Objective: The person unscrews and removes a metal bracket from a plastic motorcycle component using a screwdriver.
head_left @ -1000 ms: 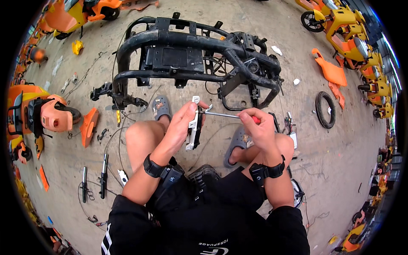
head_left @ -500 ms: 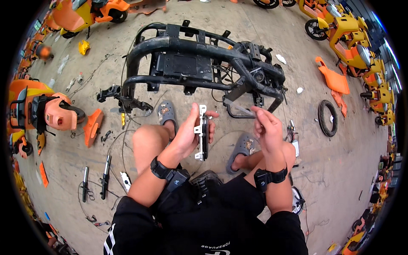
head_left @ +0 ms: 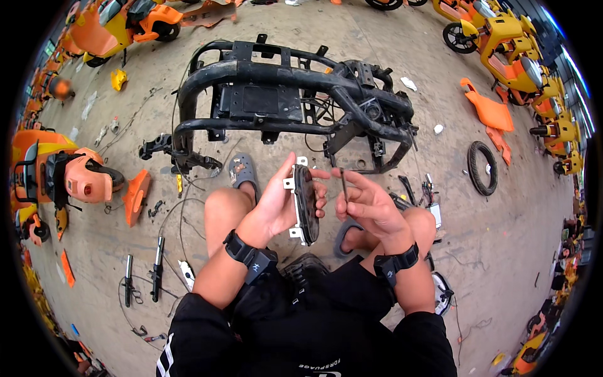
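My left hand [head_left: 275,206] is closed round a flat, oblong scooter part [head_left: 306,210], dark on one face and edged in white, with white mounting tabs along its side. It stands on edge, its long side running away from me. Close to its right, my right hand [head_left: 377,213] pinches a thin dark strip [head_left: 343,187] between thumb and fingers. The strip points upward, apart from the oblong part. Whether the strip is a tool or a loose piece, I cannot make out.
Ahead lies a black scooter frame [head_left: 270,75]. Orange-yellow scooters [head_left: 493,44] line both sides. On the floor are a tyre [head_left: 482,168], an orange panel [head_left: 490,110], two shock absorbers [head_left: 157,267] and a white-rimmed part [head_left: 442,293]. Cables lie near my feet.
My right hand has moved left and down, bringing the thin strip near the oblong part and turning it more upright. My left hand has tilted the part, showing more of its dark face.
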`<action>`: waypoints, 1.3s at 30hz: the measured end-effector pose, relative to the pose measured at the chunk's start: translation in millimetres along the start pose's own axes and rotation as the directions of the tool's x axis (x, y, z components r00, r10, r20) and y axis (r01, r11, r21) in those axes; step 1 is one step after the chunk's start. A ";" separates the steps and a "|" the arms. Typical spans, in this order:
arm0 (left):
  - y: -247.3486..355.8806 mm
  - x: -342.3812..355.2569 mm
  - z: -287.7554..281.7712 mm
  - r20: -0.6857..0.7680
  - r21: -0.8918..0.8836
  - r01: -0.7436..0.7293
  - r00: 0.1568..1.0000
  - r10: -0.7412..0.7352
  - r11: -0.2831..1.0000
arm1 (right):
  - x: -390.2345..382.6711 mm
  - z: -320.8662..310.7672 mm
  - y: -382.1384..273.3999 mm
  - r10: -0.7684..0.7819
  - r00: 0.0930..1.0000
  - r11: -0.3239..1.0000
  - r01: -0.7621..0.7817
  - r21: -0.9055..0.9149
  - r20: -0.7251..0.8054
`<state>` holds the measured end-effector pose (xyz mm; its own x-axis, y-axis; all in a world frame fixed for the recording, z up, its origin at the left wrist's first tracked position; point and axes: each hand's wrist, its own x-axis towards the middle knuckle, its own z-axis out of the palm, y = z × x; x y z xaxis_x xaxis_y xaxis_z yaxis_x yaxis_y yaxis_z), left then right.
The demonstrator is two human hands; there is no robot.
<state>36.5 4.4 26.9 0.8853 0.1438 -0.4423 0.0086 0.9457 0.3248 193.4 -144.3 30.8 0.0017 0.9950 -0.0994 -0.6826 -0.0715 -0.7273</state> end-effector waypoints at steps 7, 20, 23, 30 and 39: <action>-1.2 14.8 -0.7 0.146 -0.064 0.016 0.989 -0.006 0.998 | 2.0 4.6 13.0 -0.064 0.937 0.950 -0.047 -0.308 -0.343; 6.2 11.1 -3.8 0.164 -0.231 -0.165 0.965 0.205 0.959 | 11.4 8.8 36.8 0.119 0.944 0.924 -0.218 -0.314 -0.306; 11.3 1.9 -1.3 0.141 -0.241 -0.173 0.967 0.211 0.955 | 13.4 18.2 36.2 0.152 0.940 0.917 -0.249 -0.312 -0.305; 0.8 13.3 -13.0 -0.065 0.149 -0.289 0.951 0.301 0.946 | 14.5 13.7 34.0 0.375 0.916 0.890 -0.399 -0.222 -0.144; -8.5 1.7 -9.3 0.364 0.555 -0.631 0.770 0.524 0.542 | 4.7 11.3 13.7 0.035 0.984 0.997 -0.047 -0.064 -0.177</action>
<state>33.6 -0.6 15.6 0.8555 0.5003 0.1335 -0.2956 0.2603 0.9192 175.8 -139.8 28.0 0.1072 0.9640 -0.2432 -0.6341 -0.1221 -0.7635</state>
